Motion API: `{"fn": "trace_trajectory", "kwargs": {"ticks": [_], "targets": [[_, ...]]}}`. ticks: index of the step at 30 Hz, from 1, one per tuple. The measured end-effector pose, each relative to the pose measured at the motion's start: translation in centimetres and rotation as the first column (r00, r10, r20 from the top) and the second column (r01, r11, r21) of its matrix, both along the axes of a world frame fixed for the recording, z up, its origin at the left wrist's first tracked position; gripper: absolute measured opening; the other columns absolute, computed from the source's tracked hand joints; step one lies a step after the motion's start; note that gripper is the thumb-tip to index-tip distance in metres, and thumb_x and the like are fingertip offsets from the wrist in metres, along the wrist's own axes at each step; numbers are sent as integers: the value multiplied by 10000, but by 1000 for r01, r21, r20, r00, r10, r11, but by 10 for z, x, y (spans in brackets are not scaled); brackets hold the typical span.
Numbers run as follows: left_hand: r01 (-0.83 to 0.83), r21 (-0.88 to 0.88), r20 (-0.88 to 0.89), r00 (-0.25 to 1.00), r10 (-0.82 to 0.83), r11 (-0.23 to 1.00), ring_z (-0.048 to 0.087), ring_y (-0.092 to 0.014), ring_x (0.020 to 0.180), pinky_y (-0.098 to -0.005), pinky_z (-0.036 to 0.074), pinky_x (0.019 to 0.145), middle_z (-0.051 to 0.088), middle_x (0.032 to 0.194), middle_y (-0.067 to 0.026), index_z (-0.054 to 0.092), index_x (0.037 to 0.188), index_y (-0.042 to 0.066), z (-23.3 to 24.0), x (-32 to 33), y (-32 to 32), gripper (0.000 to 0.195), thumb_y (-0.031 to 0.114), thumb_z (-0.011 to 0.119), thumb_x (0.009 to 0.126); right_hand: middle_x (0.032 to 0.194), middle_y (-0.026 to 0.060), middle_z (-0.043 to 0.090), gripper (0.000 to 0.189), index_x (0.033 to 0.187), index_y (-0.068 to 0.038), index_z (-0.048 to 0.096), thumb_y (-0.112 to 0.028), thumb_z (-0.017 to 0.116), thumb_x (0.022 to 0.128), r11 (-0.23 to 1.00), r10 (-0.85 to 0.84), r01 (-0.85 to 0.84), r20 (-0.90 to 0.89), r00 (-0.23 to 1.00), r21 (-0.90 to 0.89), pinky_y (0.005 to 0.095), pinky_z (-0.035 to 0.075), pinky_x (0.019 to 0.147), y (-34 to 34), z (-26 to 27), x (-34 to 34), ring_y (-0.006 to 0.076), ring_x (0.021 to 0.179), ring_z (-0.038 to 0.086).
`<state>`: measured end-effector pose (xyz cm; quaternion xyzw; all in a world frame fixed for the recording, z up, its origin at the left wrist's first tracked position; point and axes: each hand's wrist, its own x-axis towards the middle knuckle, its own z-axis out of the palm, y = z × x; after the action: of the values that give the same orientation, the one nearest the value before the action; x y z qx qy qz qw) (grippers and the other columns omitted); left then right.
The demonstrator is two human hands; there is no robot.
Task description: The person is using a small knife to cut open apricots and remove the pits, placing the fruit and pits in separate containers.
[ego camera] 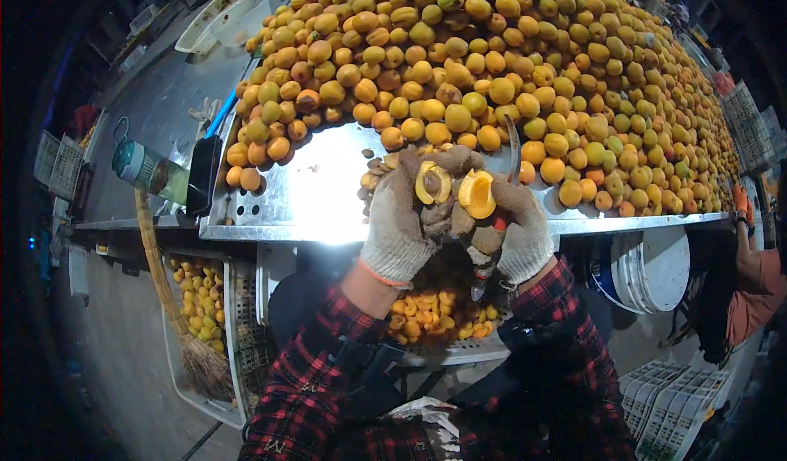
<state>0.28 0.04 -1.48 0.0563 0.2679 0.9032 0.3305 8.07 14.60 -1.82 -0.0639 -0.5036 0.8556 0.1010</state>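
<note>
My left hand (406,215), in a soiled knit glove, grips an apricot half (433,183) with the brown pit still in its flesh. In my right hand (516,227), gloved alike, is the other apricot half (477,194), its hollow showing. A red handle (500,221) shows between the fingers of that hand; a metal tip (478,289) pokes out below. Just above the right hand stands a thin curved blade (513,147); whether it joins the red handle cannot be told. Loose apricot pits (372,181) lie beside my left hand on the metal table (276,215).
Whole apricots (455,79) are heaped across the table. Below my hands, a crate (455,356) holds cut apricot halves (424,316). To the left are a bottle (147,169), a phone-like black slab (204,175), a straw broom (203,362) and a fruit crate (237,313). White buckets (664,270) and another person's arm (747,264) are right.
</note>
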Motion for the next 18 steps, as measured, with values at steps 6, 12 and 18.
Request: {"fn": "trace_trajectory", "kwargs": {"ticks": [6,12,18], "targets": [[-71,-47,114,991,76,996,548,-103,637,-235,484,543,633,985,-86,524,1239,-11,6,-8,-2,606,511,351,984,1028,99,659,288,1138,-4,587,-153,550,895,785,233,-276,149,961,555,339,540,761,17,14,2,223,896,657],[32,32,68,997,-34,999,449,-120,512,-235,385,458,547,775,-18,559,1159,36,-1,-10,-9,518,501,455,954,671,23,611,252,1000,-25,636,-243,542,918,831,201,-178,14,979,528,224,426,434,13,47,12,98,554,577],[-45,-381,-188,982,-30,924,474,-115,529,-239,390,462,518,718,-11,542,932,73,-2,1,11,214,272,465,948,745,8,556,329,1090,-51,602,-336,555,933,921,-390,383,-146,909,-77,256,410,435,24,57,-6,122,536,496]]}}
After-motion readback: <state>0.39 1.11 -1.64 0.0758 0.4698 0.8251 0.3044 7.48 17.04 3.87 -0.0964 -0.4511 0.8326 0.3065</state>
